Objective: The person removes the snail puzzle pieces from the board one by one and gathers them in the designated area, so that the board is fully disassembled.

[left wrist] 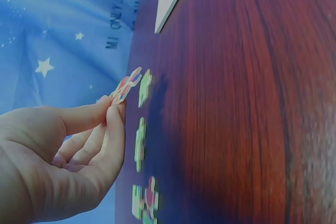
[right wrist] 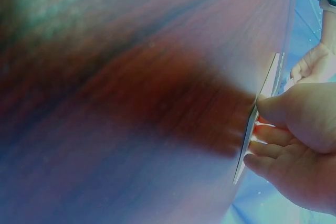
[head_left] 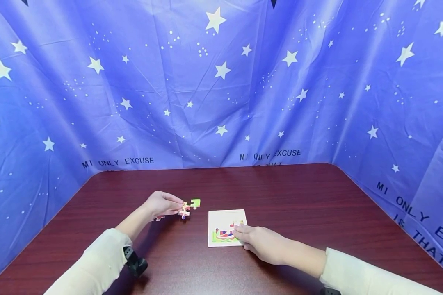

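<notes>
From the head, the left hand [head_left: 163, 205] pinches a multicoloured, knobbed flat puzzle piece [head_left: 184, 211]; the right hand [head_left: 266, 242] steadies a square white puzzle tray [head_left: 221, 217], partly filled. Left wrist: loose flat greenish pieces [left wrist: 140, 144] nearby; apparently a fetching step, calling next for alignment. Right wrist: thumb and fingers hold the tray's edge.

A glossy, dark red-brown wood-grain table [head_left: 299, 196] with rounded far corners spreads beneath and beyond the left hand [head_left: 162, 205] and the right hand [head_left: 262, 241]. Past both hands, a creased blue-violet fabric curtain [head_left: 162, 73] hangs behind the table's far edge, printed with white five-pointed stars [head_left: 222, 70], small white dots [head_left: 171, 32] and black capital lettering [head_left: 139, 161]. The same cloth runs along the table's sides, out to the left of the left hand and to the right of the right. Nearer than the hands, a soft pale sheen lies on the wood.
</notes>
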Tool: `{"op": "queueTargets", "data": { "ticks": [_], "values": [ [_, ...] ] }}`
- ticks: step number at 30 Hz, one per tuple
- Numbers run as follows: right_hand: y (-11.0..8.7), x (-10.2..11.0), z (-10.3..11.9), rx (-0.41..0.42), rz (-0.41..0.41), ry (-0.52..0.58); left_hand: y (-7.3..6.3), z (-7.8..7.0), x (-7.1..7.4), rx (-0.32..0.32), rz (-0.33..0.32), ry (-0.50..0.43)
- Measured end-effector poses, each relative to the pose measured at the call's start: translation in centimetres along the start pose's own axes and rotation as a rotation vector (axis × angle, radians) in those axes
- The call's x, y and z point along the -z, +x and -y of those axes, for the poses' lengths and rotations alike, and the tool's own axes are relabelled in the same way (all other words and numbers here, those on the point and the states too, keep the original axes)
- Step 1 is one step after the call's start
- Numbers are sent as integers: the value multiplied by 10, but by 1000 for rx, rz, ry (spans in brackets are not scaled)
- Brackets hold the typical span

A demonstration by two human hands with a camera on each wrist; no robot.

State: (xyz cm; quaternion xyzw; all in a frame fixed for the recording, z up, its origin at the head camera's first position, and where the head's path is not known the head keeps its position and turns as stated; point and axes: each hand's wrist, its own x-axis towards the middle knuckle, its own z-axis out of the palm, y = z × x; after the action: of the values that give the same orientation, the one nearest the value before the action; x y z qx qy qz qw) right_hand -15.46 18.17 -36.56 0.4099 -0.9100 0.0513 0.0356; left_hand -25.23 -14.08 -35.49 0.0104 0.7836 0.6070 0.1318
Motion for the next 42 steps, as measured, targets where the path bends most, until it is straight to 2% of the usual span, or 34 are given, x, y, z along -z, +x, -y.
{"op": "queueTargets", "data": {
  "ticks": [8, 11, 16, 21, 25, 28, 42],
  "values": [
    [0, 0, 1, -5, 3, -3, -4, 8, 12, 44, -32, 30],
    [-1, 0, 1, -13, 6, -4, -5, 13, 12, 36, -66, 69],
    [-2, -1, 1, -22, 0, 1, -6, 17, 9, -15, -156, 195],
    [-2, -1, 1, -25, 1, 0, -6, 15, 6, -31, -252, 353],
    [-2, -1, 1, -22, -3, -10, -8, 12, 5, -62, -282, 465],
    [-2, -1, 1, -14, -6, -17, -9, 12, 5, -96, -290, 533],
    [-2, -2, 1, 1, -11, -27, -9, 12, 7, -136, -307, 619]
  ]
}}
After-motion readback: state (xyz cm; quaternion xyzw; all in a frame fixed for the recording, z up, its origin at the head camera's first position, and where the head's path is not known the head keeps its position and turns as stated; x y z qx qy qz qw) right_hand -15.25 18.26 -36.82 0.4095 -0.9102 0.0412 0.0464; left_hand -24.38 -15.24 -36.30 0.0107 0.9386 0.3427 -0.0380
